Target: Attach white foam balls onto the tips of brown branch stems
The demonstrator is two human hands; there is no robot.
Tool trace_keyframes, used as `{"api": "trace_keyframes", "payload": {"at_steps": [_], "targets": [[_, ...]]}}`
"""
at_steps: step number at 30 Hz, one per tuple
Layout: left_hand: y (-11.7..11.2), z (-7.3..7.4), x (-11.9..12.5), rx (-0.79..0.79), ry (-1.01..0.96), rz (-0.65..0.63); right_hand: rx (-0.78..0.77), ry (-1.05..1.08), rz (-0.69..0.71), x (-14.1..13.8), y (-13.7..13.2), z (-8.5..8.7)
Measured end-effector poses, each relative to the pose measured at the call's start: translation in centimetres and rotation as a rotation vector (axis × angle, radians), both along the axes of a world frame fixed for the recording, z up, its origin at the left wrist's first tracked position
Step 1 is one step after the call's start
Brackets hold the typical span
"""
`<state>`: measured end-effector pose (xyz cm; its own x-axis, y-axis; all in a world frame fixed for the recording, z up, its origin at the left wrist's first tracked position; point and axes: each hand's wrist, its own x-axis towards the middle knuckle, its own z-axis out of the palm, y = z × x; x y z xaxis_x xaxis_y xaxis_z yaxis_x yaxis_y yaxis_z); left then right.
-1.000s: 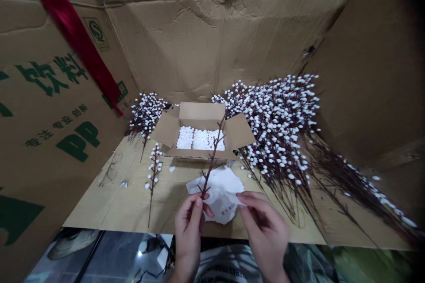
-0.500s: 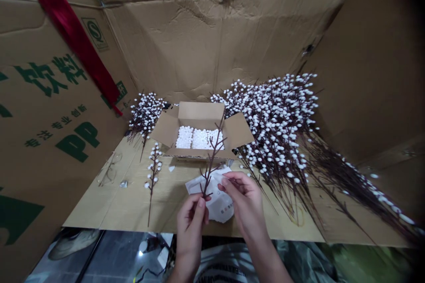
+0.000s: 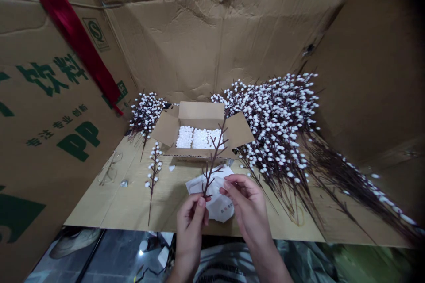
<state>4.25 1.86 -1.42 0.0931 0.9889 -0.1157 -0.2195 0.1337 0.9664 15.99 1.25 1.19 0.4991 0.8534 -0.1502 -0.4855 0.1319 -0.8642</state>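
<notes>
My left hand (image 3: 191,216) pinches the lower end of a bare brown artificial twig (image 3: 211,166), which leans up and to the right in front of the box. Just right of it, my right hand (image 3: 247,201) is closed, thumb against fingers; anything between those fingertips is too small to make out. Below both hands lies a crumpled white printed sheet (image 3: 215,212). Behind the twig stands an open cardboard box (image 3: 201,115) holding small white foam balls (image 3: 201,138). A finished-looking berry stem (image 3: 153,172) with white balls lies to the left.
At the right lies a large heap of white-berried stems (image 3: 275,128) beside bare brown twigs (image 3: 335,172). A smaller berried bunch (image 3: 146,112) is at the back left. Eyeglasses (image 3: 111,168) lie near the left cardboard wall (image 3: 73,110). A red ribbon (image 3: 76,35) hangs there.
The twig's top has tilted slightly to the right. My right hand has shifted a little rightward; my left hand stays nearly in place.
</notes>
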Motion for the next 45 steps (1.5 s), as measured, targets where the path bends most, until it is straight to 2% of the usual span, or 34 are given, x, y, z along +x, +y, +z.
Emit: {"api": "trace_keyframes", "payload": {"at_steps": [7, 15, 24, 26, 29, 33, 37, 41, 45], "targets": [[-0.1, 0.0, -0.2, 0.002, 0.010, 0.005, -0.036, 0.003, -0.047, 0.4, -0.4, 0.3], [-0.2, 0.1, -0.1, 0.029, 0.049, -0.014, 0.021, -0.069, -0.018, 0.0, 0.2, 0.2], [-0.1, 0.2, -0.2, 0.023, 0.067, 0.022, 0.047, -0.172, -0.085, 0.4, -0.7, 0.0], [-0.1, 0.2, -0.3, 0.025, 0.062, 0.028, 0.080, -0.256, -0.117, 0.6, -0.8, -0.2], [0.0, 0.3, -0.2, 0.026, 0.066, 0.033, 0.179, -0.496, -0.198, 1.0, -1.1, 0.0], [0.0, 0.7, -0.4, 0.051, 0.113, 0.084, 0.345, -0.911, -0.288, 1.7, -2.0, 1.0], [-0.1, 0.5, -0.7, 0.097, 0.150, 0.100, 0.468, -1.225, -0.283, 2.2, -2.6, 2.1], [-0.3, -0.1, -0.6, 0.152, 0.191, 0.127, 0.480, -1.357, -0.229, 1.9, -2.4, 3.2], [-0.4, -0.5, -0.5, 0.195, 0.223, 0.157, 0.489, -1.399, -0.221, 1.4, -1.9, 4.0]]}}
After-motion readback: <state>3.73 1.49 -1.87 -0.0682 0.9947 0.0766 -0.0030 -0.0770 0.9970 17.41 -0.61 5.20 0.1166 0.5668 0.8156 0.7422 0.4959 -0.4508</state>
